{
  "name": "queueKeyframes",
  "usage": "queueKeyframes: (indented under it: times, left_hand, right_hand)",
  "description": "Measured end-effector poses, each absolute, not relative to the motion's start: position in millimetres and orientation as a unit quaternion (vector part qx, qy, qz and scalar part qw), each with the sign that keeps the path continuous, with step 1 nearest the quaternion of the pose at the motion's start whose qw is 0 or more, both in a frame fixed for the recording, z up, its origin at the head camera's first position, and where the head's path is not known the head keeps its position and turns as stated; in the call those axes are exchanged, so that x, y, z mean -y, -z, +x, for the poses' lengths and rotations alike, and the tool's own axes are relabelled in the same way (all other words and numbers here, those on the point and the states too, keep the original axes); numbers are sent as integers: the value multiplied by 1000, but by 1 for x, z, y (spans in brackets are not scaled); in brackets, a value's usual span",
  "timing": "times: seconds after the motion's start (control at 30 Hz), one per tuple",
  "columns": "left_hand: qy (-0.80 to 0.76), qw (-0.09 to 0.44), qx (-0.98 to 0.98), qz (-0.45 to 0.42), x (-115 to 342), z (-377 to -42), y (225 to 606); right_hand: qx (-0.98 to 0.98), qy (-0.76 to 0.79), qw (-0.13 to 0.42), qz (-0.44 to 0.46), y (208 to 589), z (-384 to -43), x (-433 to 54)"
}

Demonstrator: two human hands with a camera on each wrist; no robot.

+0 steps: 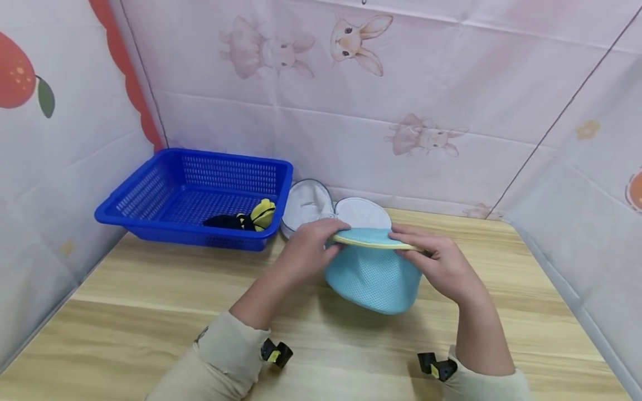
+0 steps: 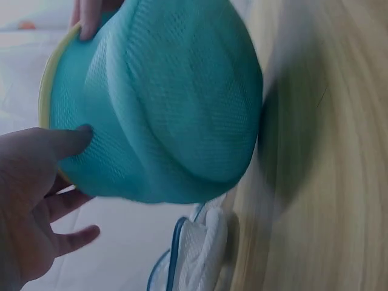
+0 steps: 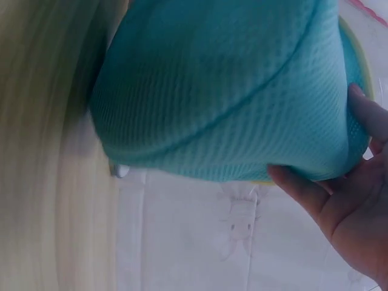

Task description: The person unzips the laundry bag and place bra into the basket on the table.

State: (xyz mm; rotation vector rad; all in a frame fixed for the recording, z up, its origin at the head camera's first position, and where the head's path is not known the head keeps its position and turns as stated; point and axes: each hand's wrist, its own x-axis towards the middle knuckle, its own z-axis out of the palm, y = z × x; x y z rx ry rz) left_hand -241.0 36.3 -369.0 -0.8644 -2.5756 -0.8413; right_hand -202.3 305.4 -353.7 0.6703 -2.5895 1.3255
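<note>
Both hands hold a light-blue mesh laundry bag (image 1: 376, 278) with a yellow-trimmed rim, tilted close over the table. My left hand (image 1: 311, 245) pinches the rim on its left side; in the left wrist view its thumb (image 2: 76, 140) presses the mesh from outside, other fingers behind the rim. On the opposite side my right hand (image 1: 443, 264) grips the rim between thumb and fingers. The right wrist view shows the bag's ribbed side (image 3: 230, 109) bulging toward the table. Behind it lies a white mesh bag (image 1: 306, 203) with dark blue trim, its round lid (image 1: 363, 211) folded open.
A blue plastic basket (image 1: 165, 229) stands at the back left, with a black and yellow cloth-like item (image 1: 263, 214) inside its right corner. Fabric walls printed with rabbits (image 1: 351, 42) enclose the wooden table (image 1: 501, 278) at the back and both sides.
</note>
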Motion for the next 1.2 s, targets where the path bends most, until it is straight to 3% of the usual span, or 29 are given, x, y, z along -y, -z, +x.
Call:
queueKeyframes:
  times: [0.3,0.57,0.67,0.8,1.2]
  left_hand:
    - [347,265,851,-293,-35,-239,376]
    - [323,302,832,-336,-60,-223,368]
    - [328,298,828,-344,-64,-220,364]
    - [353,283,826,-335,-60,-221,363]
    - [386,169,842,-337,-35,-227,371]
  right_hand:
    - [885,-418,94,182,357,-202,-296]
    - [865,-360,235,258,355,-197,-266]
    - [849,-346,286,280,355,-195,-260]
    - [831,-376,314,264,354,-195,-261]
    - [798,-485,274,230,350,-190,-272]
